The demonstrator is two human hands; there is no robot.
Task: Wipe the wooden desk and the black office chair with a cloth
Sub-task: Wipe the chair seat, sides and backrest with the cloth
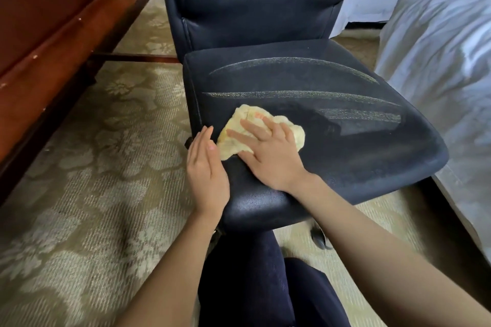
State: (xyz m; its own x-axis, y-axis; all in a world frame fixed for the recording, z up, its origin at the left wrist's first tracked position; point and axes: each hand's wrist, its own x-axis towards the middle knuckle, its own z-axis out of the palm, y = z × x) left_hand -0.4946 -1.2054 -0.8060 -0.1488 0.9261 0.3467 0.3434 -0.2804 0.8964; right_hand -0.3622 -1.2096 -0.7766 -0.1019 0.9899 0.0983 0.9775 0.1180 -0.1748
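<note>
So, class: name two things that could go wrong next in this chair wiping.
The cloth lies bunched at the left edge of the seat under the right hand; a leftward stroke may push it onto the carpet. A caster shows under the chair, and the left hand only rests against the seat, so pressing could roll it.

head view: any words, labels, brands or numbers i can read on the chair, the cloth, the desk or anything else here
None: no text shows anywhere in this view.
The black office chair carries only pale streaks, not writing.
The cloth under the right hand is plain yellow.
The wooden desk, the carpet and the bedding bear no label.
</note>
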